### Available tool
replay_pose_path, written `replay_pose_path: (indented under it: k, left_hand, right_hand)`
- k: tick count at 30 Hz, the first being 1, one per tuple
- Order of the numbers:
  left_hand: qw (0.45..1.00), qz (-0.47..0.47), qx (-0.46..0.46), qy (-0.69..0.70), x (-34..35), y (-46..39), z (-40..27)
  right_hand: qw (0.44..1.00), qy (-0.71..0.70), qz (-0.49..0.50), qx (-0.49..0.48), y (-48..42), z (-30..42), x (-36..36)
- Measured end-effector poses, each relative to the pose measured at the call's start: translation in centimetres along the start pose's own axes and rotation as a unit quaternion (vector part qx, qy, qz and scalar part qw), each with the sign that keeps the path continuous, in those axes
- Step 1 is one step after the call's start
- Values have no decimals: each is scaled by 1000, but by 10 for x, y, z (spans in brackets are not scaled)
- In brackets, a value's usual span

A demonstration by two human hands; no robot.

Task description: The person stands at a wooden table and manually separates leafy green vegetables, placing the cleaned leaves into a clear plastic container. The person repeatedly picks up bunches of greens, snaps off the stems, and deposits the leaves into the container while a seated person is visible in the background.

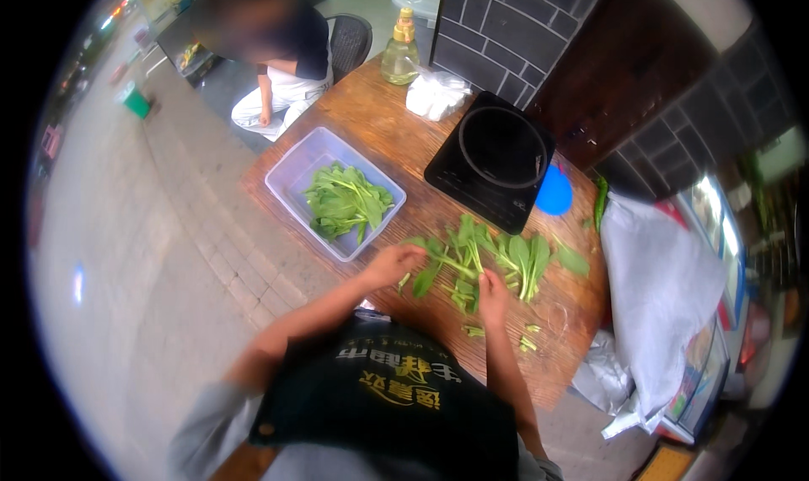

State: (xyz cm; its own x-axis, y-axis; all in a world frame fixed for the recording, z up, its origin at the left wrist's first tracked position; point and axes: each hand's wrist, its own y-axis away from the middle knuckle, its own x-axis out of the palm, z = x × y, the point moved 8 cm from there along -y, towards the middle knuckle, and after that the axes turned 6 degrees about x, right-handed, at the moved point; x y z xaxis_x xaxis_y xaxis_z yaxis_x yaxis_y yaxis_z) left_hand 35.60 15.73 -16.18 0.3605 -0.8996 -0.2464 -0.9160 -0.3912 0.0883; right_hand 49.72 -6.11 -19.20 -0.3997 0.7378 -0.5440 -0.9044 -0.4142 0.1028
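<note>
My right hand (493, 297) pinches the stem end of a leafy green (458, 266) above the wooden table. My left hand (397, 265) is curled at the leaf tips on that plant's left side; whether its fingers grip a leaf is unclear. More leafy greens (523, 259) lie in a loose bunch just beyond my right hand. Short cut stem pieces (528, 340) are scattered nearer to me. Beyond my left hand stands a translucent plastic tub (287, 177), with a heap of loose greens (347, 196) inside it.
On the wooden table (373, 120) are a black induction cooker (499, 146), a blue round object (554, 191), a white plastic bag (436, 95) and an oil bottle (400, 54). A green chilli (600, 203) lies by the right edge, near a silvery sheet (657, 278). A person (284, 70) sits beyond the far-left corner.
</note>
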Motion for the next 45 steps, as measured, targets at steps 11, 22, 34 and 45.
replay_pose_path:
  k: [11,22,34,45]
  left_hand:
    - [934,14,-102,343,34,-11,-8]
    - [963,17,-32,266,22,-5,-35]
    - [964,-93,131,-214,-24,16,-116]
    - [926,123,144,-328,18,-8,-84]
  right_hand:
    - [981,-133,125,-58,26,88,32]
    - [975,-152,161,-23,16,113,34]
    - [988,-3,82,-128,17,131,20]
    - [916,241,17,-321,36,189,21]
